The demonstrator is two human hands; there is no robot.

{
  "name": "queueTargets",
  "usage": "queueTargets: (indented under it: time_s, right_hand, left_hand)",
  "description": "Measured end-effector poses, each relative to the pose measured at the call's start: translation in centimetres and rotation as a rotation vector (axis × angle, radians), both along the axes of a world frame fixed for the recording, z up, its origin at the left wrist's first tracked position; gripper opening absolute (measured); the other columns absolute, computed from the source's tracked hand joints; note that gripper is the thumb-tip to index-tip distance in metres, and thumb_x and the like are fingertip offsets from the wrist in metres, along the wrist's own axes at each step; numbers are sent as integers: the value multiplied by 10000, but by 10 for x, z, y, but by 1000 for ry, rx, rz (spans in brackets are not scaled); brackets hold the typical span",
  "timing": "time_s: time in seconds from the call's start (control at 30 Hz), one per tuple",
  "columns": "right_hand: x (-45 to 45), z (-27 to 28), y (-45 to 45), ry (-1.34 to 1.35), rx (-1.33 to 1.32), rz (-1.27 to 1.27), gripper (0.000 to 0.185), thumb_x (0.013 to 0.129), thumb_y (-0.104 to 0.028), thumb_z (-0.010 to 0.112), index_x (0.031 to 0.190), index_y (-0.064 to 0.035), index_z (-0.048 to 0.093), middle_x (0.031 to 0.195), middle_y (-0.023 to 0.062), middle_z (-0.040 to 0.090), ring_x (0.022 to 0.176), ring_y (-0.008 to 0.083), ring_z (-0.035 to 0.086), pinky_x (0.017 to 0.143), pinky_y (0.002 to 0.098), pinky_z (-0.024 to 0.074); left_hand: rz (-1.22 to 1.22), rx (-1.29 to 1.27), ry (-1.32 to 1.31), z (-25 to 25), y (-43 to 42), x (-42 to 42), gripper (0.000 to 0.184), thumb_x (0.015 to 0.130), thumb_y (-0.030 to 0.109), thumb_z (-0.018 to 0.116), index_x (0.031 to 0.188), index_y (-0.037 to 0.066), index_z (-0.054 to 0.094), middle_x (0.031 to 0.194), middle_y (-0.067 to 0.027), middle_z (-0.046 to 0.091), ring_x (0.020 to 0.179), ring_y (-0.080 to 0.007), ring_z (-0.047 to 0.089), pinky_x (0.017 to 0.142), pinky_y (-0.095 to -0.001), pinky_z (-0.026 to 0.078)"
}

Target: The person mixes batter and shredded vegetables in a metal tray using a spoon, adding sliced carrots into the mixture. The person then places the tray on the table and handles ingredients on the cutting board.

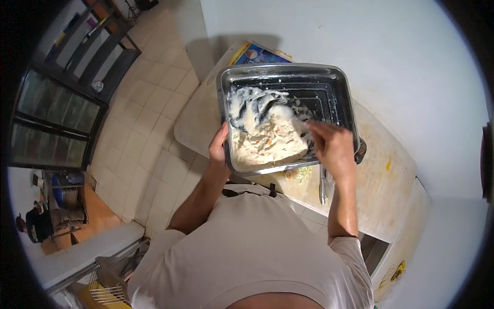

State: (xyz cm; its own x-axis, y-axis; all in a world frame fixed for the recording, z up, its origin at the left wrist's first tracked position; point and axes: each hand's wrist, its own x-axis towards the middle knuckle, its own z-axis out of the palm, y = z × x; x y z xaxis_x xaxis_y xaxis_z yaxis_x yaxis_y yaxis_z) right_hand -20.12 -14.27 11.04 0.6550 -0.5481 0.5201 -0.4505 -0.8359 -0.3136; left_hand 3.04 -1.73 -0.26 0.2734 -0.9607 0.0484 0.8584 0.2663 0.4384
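Note:
A rectangular metal tray (346,87) holds a creamy white mixture with orange bits (270,141), heaped on its left and lower side, with white smears on the tray's bottom. My left hand (218,144) grips the tray's left edge, fingers wrapped round the rim. Over the right part of the tray, my right hand (333,147) is closed at the mixture's right side. A whitish rounded shape, blurred, lies at the top of the mixture and may be a spoon; the fingers partly hide what they hold.
The tray is over a worn cutting-board table (383,170). A knife (323,188) and shredded vegetable scraps (299,176) lie below it. Behind is a blue and yellow packet (262,54). Dark shelves (92,49) stand far left; a person (43,222) is at lower left.

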Motion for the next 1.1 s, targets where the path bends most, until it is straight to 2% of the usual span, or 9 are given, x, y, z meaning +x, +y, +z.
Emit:
queueTargets:
  time_s: [0.13,0.23,0.37,0.47,0.57,0.67,0.9,0.97,1.1]
  right_hand:
    - [1,5,27,61,83,43,296,792,67,679,1041,-71,763,770,120,679,654,290,674,603,391,520]
    - [1,8,29,-22,135,-44,250,819,-14,696,1038,-114,763,796,90,684,648,307,675,577,404,522]
    - [3,-3,25,-19,58,-177,263,834,14,696,1059,-108,755,794,98,677,639,298,667,574,393,517]
    - [9,-7,31,-92,151,-158,250,848,8,692,1063,-104,753,785,105,669,632,302,662,571,393,512]
    - [12,-18,33,-79,92,-157,253,868,64,669,1072,-63,748,731,132,613,586,265,610,551,356,460]
    - [12,-16,38,-146,163,-167,246,856,4,696,1070,-105,753,776,116,649,624,310,649,561,395,495]
    - [12,-18,39,-121,177,-186,257,853,17,693,1072,-104,752,754,117,618,613,318,628,563,406,488]
    - [14,-20,38,-179,206,-167,245,861,-1,693,1075,-105,750,755,115,619,620,322,632,567,408,490]
    - [12,-20,38,-115,201,-177,249,863,-2,692,1086,-99,744,760,121,631,626,327,636,567,407,487]
  left_hand:
    - [-16,-3,-62,-2,-1,8,538,1052,380,381,1443,21,468,1392,-173,575,1237,-288,592,1071,-428,462]
    - [-21,75,-67,-3,9,8,542,1048,388,387,1441,24,470,1388,-170,578,1229,-286,597,1066,-421,465]
    - [6,112,-100,1,13,8,548,1046,394,396,1433,15,477,1378,-167,586,1220,-283,600,1060,-413,466]
    - [12,125,-78,-7,15,13,547,1044,390,404,1427,7,481,1375,-169,587,1218,-282,599,1055,-414,467]
    - [1,112,-50,-13,15,15,542,1043,384,410,1422,4,485,1374,-167,588,1218,-279,599,1051,-412,466]
    - [-10,44,-61,-12,17,17,534,1044,377,412,1420,5,487,1373,-163,590,1216,-273,599,1051,-407,463]
    - [-27,-30,-70,-10,22,21,512,1049,355,401,1418,11,490,1373,-158,590,1217,-266,598,1059,-407,458]
    - [0,28,-96,-4,23,19,515,1049,355,400,1422,10,484,1376,-158,588,1221,-267,597,1063,-407,456]
    - [45,80,-151,2,24,16,527,1049,362,398,1433,8,470,1386,-164,581,1231,-273,593,1070,-409,452]
